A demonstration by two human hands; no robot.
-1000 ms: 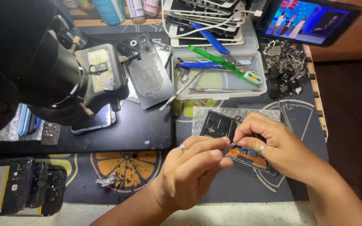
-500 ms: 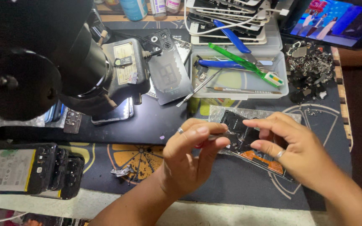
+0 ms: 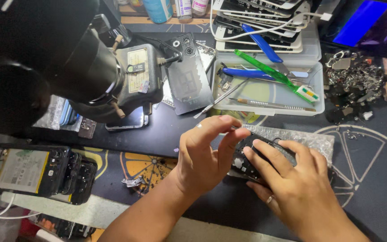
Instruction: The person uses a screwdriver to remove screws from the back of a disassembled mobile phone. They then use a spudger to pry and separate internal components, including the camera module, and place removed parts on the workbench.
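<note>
A large black microscope (image 3: 59, 67) fills the upper left of the frame, leaning over a dark work mat (image 3: 363, 179) printed with citrus-slice shapes. At the top centre and right sits a clear plastic tray (image 3: 269, 96) holding a green-handled tool (image 3: 274, 74), blue-handled pliers (image 3: 260, 42) and a thin metal pry tool (image 3: 269, 104), with a stack of phone screens (image 3: 256, 18) behind it. At the far left edge lies an opened phone (image 3: 23, 170) with its battery showing. A heap of small metal parts (image 3: 354, 85) sits at the upper right.

In the lower centre, two bare forearms come up from the bottom edge. The right hand (image 3: 292, 188), wearing a ring, lies palm down with its fingers spread flat over a black phone frame (image 3: 251, 157), pressing it against a sheet of bubble wrap (image 3: 301, 139) on the mat. The left hand (image 3: 202, 157) arches just left of it, wrist raised, fingers curled, thumb and forefinger drawn narrowly together over the frame's upper left corner; whether they pinch a small tool or part cannot be told. The frame sits just right of centre, between and under both hands.
</note>
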